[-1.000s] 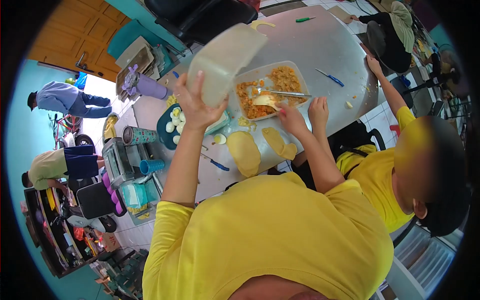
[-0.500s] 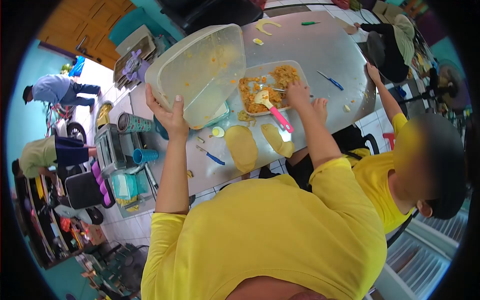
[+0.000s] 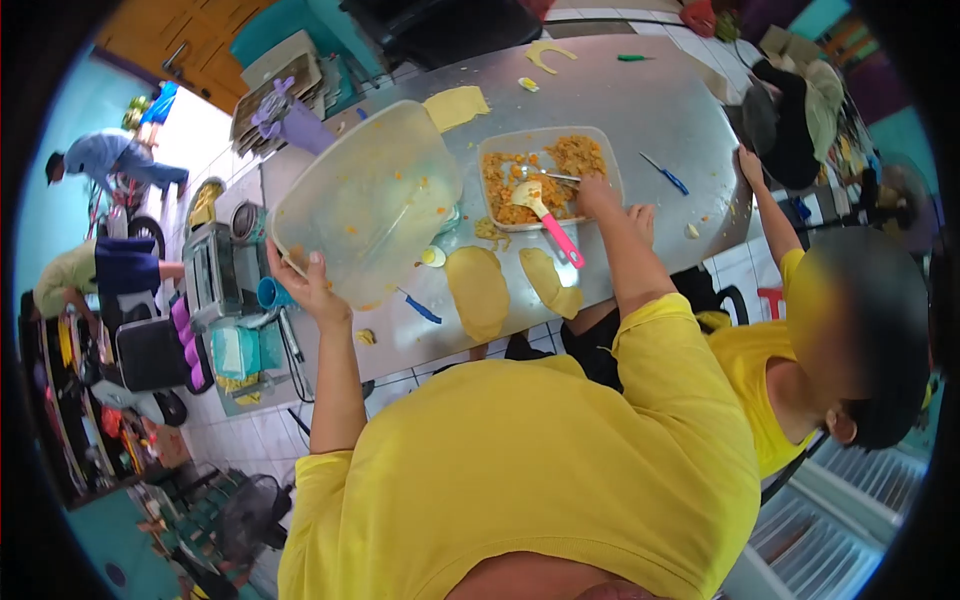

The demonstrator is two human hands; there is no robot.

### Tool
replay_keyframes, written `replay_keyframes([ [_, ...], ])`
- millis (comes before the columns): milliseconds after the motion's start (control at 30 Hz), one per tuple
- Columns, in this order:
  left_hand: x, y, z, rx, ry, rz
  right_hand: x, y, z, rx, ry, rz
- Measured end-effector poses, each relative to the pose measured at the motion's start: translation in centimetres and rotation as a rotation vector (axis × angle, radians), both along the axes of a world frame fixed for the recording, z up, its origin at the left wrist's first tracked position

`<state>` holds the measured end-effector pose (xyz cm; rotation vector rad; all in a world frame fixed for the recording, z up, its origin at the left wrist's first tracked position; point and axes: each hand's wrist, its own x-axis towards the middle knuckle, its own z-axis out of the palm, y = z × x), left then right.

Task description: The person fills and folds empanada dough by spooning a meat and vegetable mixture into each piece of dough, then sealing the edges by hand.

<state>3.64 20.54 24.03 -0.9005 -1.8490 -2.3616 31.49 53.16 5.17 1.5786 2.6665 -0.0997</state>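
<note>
My left hand [image 3: 308, 290] grips the rim of a large translucent plastic tub [image 3: 375, 205], which it holds tilted over the table's left side, its inside smeared with orange bits. My right hand [image 3: 598, 196] is closed round the handle of a metal spoon [image 3: 562, 177]. The spoon's head is in orange shredded filling [image 3: 575, 155] inside a rectangular plastic container [image 3: 612, 170]. A cream spatula with a pink handle [image 3: 561, 240] rests across that container's near edge. Two flat dough pieces lie in front: a larger oval [image 3: 477, 292] and a smaller one [image 3: 550, 282].
On the metal table [image 3: 640, 100] lie a blue knife [image 3: 423, 309], blue scissors [image 3: 668, 176], a green-handled tool [image 3: 632, 57], egg pieces [image 3: 433, 256] and a dough sheet [image 3: 457, 107]. A person in yellow [image 3: 765, 370] sits at my right, one hand [image 3: 643, 219] beside my forearm.
My left hand has moved the tub left and lower, uncovering the dough sheet behind it. My right hand stays at the container, and more of the spoon shows in the filling.
</note>
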Motion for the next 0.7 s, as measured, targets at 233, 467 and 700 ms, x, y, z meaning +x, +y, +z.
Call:
replay_keyframes([
  [233, 0.9, -6.3, -3.3, -0.153, 0.016, 0.147, -0.9, 0.6, 2.0, -0.106, 0.124, 0.195],
  [467, 2.9, -8.0, -1.2, -0.059, -0.142, 0.166, -1.6, 3.0, 1.6, -0.163, -0.193, 0.083],
  [700, 3.3, -9.2, 0.3, 0.037, -0.239, 0.156, -1.9, 5.8, -2.6, -0.548, -0.059, 0.192],
])
